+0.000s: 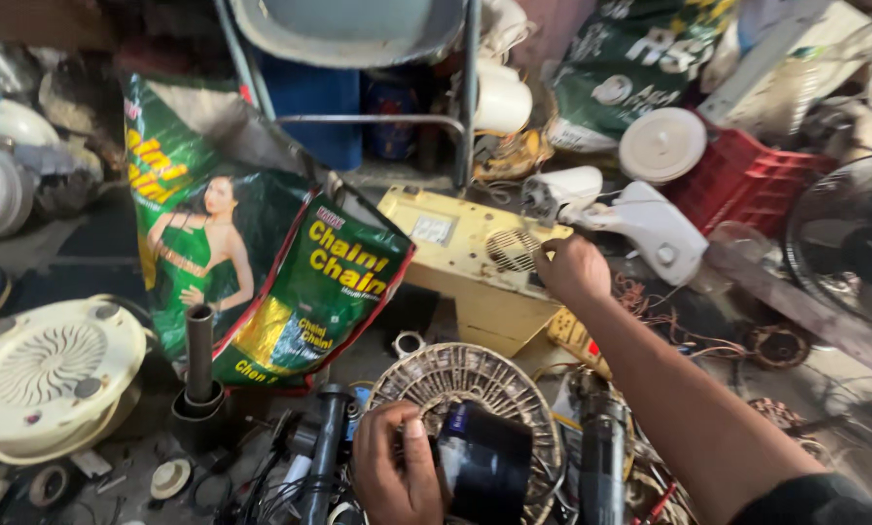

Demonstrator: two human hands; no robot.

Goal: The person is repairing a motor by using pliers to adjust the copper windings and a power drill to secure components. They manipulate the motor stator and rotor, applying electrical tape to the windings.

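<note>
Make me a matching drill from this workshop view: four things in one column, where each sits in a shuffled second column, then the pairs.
1. right hand
2. left hand
3. red crate
4. cream fan cover

A. far left on the floor
B. on the black cylinder
C. upper right, under a white round lid
D. on the yellow casing

Pairs: 1-D, 2-B, 3-C, 4-A

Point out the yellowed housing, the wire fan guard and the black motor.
yellowed housing [460, 243]: head view, on its top face.
wire fan guard [455, 374]: head view, upper ribs.
black motor [484, 472]: head view, its dark body.
</note>
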